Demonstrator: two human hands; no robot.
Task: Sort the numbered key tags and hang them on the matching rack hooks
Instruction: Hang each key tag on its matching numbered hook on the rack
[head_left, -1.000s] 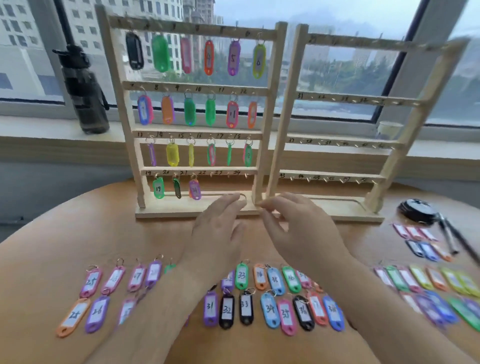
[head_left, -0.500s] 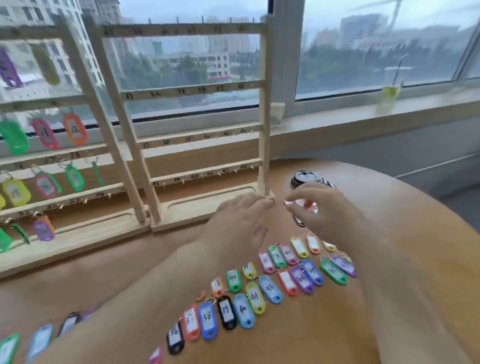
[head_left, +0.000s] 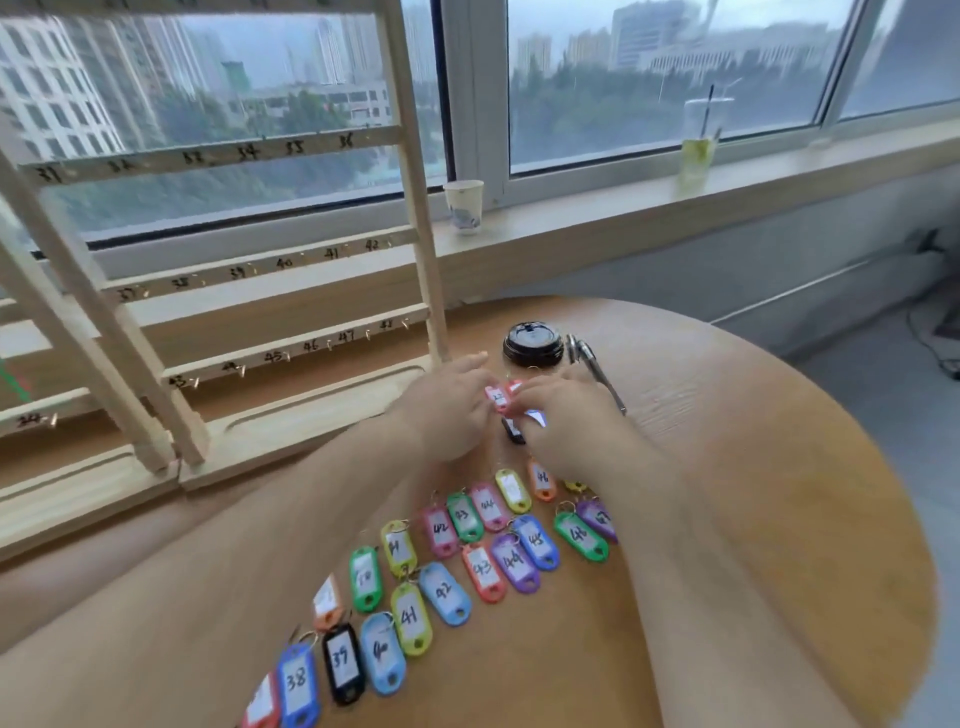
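Both hands have dropped to the table. Near, rows of tags lie flat. Farther, the left hand touches a pink tag with straight fingers, and the right hand pinches it. The rack stands far left.

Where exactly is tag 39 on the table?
On the round wooden table, follow the nearer row of tags leftward. Tag 39 lies between blue 38 and light-blue 40; it is the only black one in that row.
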